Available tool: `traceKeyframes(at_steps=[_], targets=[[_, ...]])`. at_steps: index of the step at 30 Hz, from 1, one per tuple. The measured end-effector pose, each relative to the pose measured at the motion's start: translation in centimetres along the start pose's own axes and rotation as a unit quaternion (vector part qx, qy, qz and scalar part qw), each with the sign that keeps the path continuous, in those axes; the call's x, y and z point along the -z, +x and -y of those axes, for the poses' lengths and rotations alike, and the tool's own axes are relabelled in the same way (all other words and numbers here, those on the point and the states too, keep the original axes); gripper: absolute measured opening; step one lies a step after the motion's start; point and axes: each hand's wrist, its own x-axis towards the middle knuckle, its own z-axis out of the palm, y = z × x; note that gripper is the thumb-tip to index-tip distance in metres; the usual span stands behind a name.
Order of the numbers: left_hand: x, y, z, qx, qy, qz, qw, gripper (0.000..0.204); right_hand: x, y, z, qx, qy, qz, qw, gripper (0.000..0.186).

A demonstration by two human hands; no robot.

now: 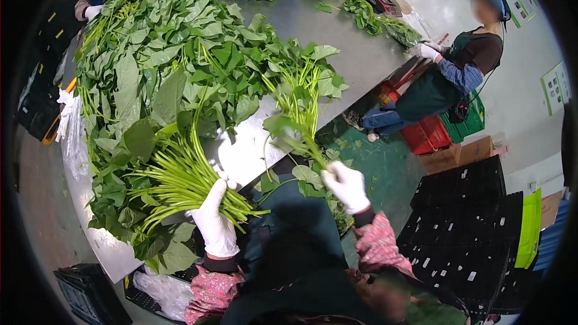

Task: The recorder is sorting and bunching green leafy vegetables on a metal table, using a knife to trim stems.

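My left hand (215, 219), in a white glove, grips the cut ends of a thick bundle of green leafy stalks (180, 174) that lies over the edge of the steel table (337, 36). My right hand (346, 186), also in a white glove, holds a few long stems with leaves (298, 120) pulled out from the big heap of leafy greens (162, 66) on the table. The two hands are apart, with my dark apron between them below.
A person in a blue cap and green apron (463, 66) works at the table's far right side, with red and green crates (439, 132) beside them. Another person's gloved hand (91, 11) is at the top left. Black crates (475, 229) are stacked on the right, another black crate (90, 292) lower left.
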Motion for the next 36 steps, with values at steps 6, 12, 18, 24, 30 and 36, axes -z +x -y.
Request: traceKeyframes(at_steps=[6,12,18,24,30,36], targets=[[-1.8,0.0,0.8,-0.006,0.001,0.004,1.0,0.026,2.5,-3.9,-9.4,-0.163,-0.225,-0.031,0.96,0.024],[-1.6,0.1,0.5,-0.006,0.019,0.002,1.0,0.029,-1.2,5.9,1.4,-0.038,0.088,-0.09,0.991,0.028],[-1.4,-0.4,0.1,-0.009,0.042,-0.014,0.999,0.031,-5.9,15.4,4.9,0.0,-0.119,-0.109,0.987,0.038],[-1.6,-0.6,0.2,-0.014,0.043,-0.008,0.999,0.032,-4.8,18.6,2.8,-0.015,0.048,-0.132,0.99,0.03],[-1.5,-0.5,0.8,-0.018,0.039,-0.024,0.999,0.033,0.3,15.0,8.0,-0.042,0.457,-0.015,0.888,0.016],[-1.1,-0.3,0.6,-0.015,0.03,-0.018,0.999,0.031,-0.1,14.7,7.4,-0.059,0.475,-0.12,0.87,0.02]])
